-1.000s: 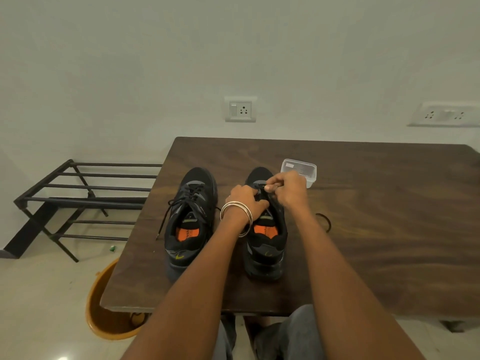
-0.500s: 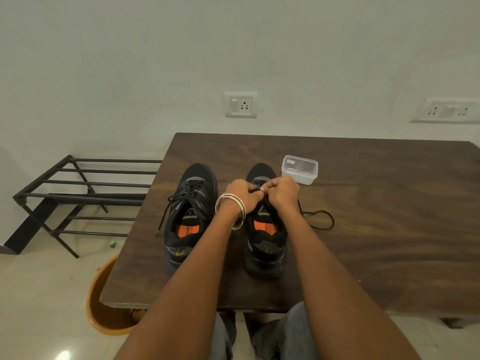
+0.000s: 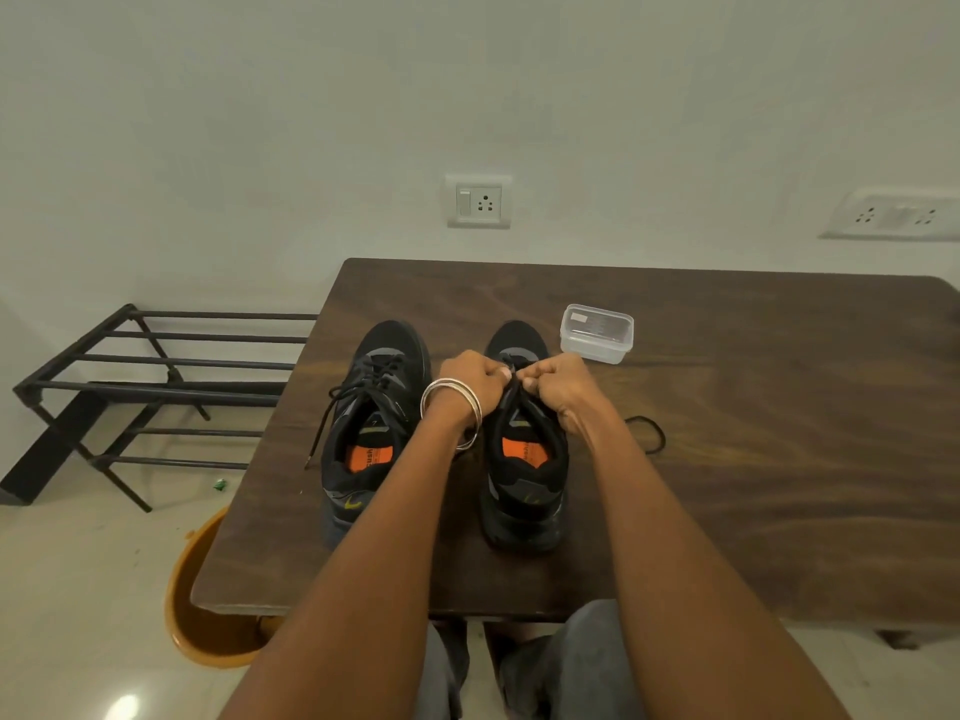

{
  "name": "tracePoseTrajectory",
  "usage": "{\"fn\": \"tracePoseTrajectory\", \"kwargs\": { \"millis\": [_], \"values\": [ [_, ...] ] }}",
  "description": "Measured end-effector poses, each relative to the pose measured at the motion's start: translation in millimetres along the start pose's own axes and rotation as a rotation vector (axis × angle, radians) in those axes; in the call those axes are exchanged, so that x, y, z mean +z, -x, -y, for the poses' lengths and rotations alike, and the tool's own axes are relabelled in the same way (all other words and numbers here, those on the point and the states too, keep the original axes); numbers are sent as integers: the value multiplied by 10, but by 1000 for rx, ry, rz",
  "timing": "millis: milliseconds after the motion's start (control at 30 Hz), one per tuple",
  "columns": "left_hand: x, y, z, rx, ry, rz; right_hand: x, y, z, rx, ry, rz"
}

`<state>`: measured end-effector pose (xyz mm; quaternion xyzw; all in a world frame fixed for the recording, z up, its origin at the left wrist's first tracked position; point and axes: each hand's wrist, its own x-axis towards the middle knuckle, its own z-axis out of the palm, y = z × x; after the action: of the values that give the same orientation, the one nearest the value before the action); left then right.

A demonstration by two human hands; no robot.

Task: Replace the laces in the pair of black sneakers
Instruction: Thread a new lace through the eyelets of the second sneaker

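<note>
Both hands meet over the right shoe, knuckles nearly touching above its tongue. The left hand is curled tight, thumb and fingers pinching the lace where it crosses the upper eyelets; bangles ring its wrist. The right hand is curled the same way and pinches the lace from the other side, just across the gap. What sits between the fingertips is thin and dark, and how much lace each hand has is hard to tell. The shoe lies directly under the grip, toe pointing away, heel toward the person, orange insole showing below the wrists. A loose loop of the lace trails on the table to the right of the right forearm. The left shoe stands just left of the left wrist, laced, one end hanging over the table edge. A clear box sits beyond the right hand, near the toe
</note>
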<state>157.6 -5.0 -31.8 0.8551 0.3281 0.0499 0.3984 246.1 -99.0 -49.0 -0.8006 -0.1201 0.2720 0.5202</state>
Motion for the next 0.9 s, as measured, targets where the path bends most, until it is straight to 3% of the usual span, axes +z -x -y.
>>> {"fn": "tracePoseTrajectory", "kwargs": {
  "millis": [167, 300, 500, 633, 700, 800, 900],
  "values": [
    [22, 18, -26, 9, -117, -100, 166, -78, -30, -93, 305, -183],
    [25, 19, -47, 7, -156, -177, 201, -86, -35, -83, 263, -242],
    [115, -54, -33, -31, -117, -206, 63, -91, 42, -4, 97, -124],
    [112, -78, -79, -8, -168, -229, -149, 18, 191, -64, 361, -22],
    [104, -82, -105, -20, -104, -273, -240, 109, 239, -66, 521, 38],
    [58, -90, -177, -25, 81, -367, -245, 236, 192, 8, 522, 90],
    [-69, -70, -302, 21, 669, -420, -263, 267, 99, 11, 514, 101]
  ]
}}
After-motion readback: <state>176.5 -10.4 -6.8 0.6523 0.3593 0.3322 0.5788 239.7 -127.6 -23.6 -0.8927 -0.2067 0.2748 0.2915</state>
